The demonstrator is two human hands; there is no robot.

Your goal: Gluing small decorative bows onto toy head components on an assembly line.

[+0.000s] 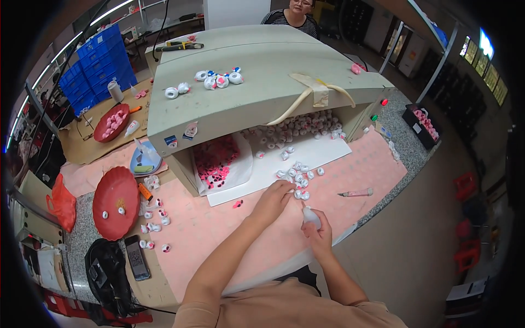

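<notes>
My right hand (pixel 319 230) is wrapped round a small white squeeze bottle (pixel 311 217), its narrow tip pointing up and away from me. My left hand (pixel 275 200) has its fingers pinched together just left of the bottle tip. A bit of white shows at those fingertips, too small to make out. Right beside them lies a loose cluster of small white balls (pixel 298 174) with dark holes, on the pink cloth (pixel 328 202) and the edge of a white board (pixel 235 195). A pink-red scrap (pixel 238 204) lies left of my left hand.
A grey-green cabinet (pixel 262 65) stands ahead, with many white balls and pink pieces (pixel 217 161) inside. A pink-handled tool (pixel 356 192) lies at right. At left are a red bowl (pixel 115 225), decorated balls (pixel 164 220) and a phone (pixel 137 257). Another person (pixel 295 18) is beyond the cabinet.
</notes>
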